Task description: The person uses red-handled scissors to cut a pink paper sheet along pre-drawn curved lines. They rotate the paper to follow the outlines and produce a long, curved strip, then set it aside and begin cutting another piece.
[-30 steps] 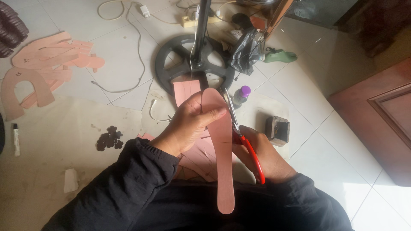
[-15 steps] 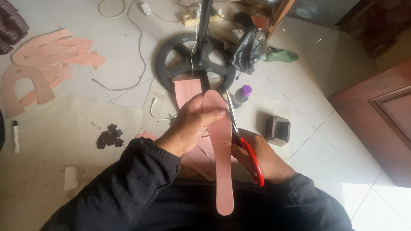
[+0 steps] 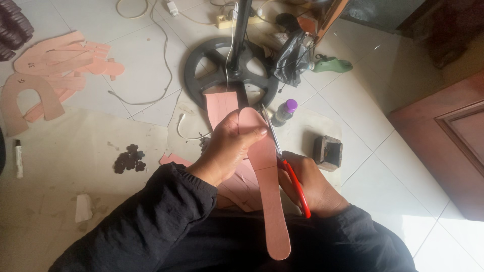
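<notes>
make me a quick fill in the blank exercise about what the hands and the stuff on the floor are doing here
1. The left hand holds a long pink sole-shaped sheet, and the right hand works scissors with ____ handles.
2. The small bottle lying on the tiled floor has a ____ cap.
3. The round black stand base is shaped like a ____.

Missing words: red; purple; wheel

Not much moves here. The scissors [image 3: 282, 156] creep a bit further up the right edge of the pink sole [image 3: 264, 171], and the left hand [image 3: 229, 146] slides its thumb slightly higher toward the rounded tip.
</notes>
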A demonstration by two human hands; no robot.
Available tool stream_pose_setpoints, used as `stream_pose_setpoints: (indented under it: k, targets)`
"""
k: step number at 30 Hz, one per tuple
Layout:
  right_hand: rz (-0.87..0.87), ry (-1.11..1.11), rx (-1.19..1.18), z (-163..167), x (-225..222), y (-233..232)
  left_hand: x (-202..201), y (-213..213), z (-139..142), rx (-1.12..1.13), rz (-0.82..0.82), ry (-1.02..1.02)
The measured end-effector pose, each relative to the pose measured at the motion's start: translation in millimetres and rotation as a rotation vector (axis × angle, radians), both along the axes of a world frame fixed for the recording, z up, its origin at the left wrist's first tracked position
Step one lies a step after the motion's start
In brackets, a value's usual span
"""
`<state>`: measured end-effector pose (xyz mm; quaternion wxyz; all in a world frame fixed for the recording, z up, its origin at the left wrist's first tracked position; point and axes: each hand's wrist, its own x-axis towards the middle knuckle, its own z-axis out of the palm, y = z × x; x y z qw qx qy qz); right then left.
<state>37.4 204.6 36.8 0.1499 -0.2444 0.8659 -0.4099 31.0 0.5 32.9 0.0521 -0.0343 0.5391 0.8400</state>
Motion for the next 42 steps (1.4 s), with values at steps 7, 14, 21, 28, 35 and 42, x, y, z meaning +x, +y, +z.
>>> stream_pose_setpoints:
  k: [7,14,21,28,35,42]
  targets:
    - [-0.077,-0.038,0.077,-3,0,0,1,-2,4,0.046,0.022,0.004]
    - [-0.023,-0.298,-0.088,18,0,-3,-3,-6,-4,0.052,-0.033,-0.004]
    - [0.048,-0.239,-0.086,25,3,-4,-1,-10,-14,0.080,-0.069,0.063]
    - [0.054,-0.106,0.010,13,-2,4,-1,-9,-13,0.071,-0.063,0.028]
    - [0.048,-0.128,-0.026,12,-2,6,0,-8,-11,0.072,-0.067,-0.027]
    - [0.041,-0.104,-0.009,10,-2,4,-1,-4,-12,0.064,-0.017,-0.040]
